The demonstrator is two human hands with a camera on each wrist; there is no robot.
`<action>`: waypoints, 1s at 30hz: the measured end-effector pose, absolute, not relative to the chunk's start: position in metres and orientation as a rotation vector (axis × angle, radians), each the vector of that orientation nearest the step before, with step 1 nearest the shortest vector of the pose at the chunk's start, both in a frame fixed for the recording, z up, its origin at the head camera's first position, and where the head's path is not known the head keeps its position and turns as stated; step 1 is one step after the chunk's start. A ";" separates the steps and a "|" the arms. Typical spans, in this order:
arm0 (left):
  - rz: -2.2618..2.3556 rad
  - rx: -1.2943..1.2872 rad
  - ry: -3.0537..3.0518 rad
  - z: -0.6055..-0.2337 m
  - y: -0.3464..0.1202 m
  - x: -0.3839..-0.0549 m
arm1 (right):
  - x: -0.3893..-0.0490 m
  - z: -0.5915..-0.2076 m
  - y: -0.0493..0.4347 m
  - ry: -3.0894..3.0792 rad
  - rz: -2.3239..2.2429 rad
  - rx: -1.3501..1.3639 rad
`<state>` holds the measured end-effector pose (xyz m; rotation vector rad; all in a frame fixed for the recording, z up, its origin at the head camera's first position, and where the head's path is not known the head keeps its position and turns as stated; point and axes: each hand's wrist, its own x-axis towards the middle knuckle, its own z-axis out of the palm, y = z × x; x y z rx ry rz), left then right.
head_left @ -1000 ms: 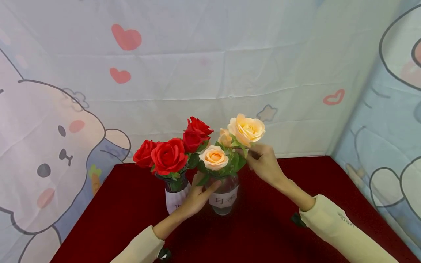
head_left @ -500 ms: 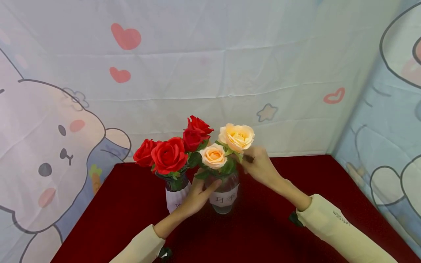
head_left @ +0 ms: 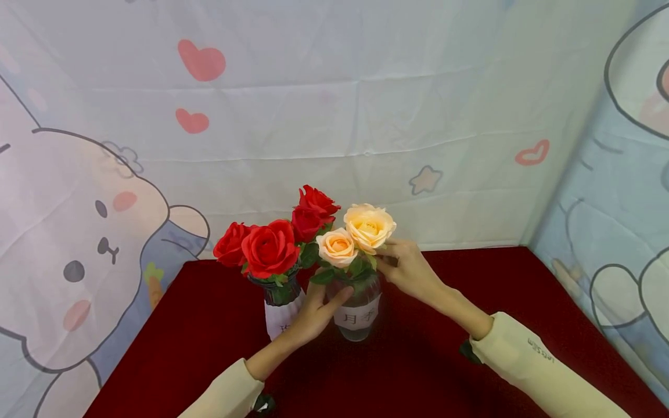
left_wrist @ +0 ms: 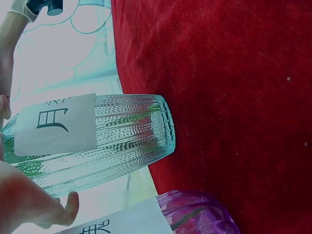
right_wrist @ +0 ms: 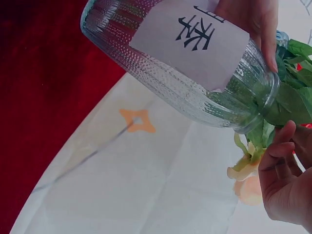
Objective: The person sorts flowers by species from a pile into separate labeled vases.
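My left hand grips the side of a clear ribbed glass vase, which bears a white paper label. With its fingertips my right hand pinches the stem of a pale yellow rose, right under the bloom. A peach rose leans just left of it over the vase mouth. In the right wrist view the right fingers are close beside the rim among green leaves. Stems show through the glass vase in the left wrist view. The right fingertips are partly hidden by the bloom in the head view.
A second, dark glass vase stands to the left with several red roses, partly behind my left hand; it looks purple at its base. Dark red cloth covers the table. A cartoon-printed sheet hangs behind.
My right hand has moved down and to the left with the yellow rose, which sits lower, beside the peach rose. A peach bud behind has dropped out of sight. My left hand stays on the vase.
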<state>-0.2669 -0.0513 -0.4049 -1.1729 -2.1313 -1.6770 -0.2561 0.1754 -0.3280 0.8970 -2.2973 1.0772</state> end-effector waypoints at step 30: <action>-1.697 -0.981 -2.527 -0.391 -0.068 -0.261 | -0.256 -0.333 0.188 -2.375 1.130 0.902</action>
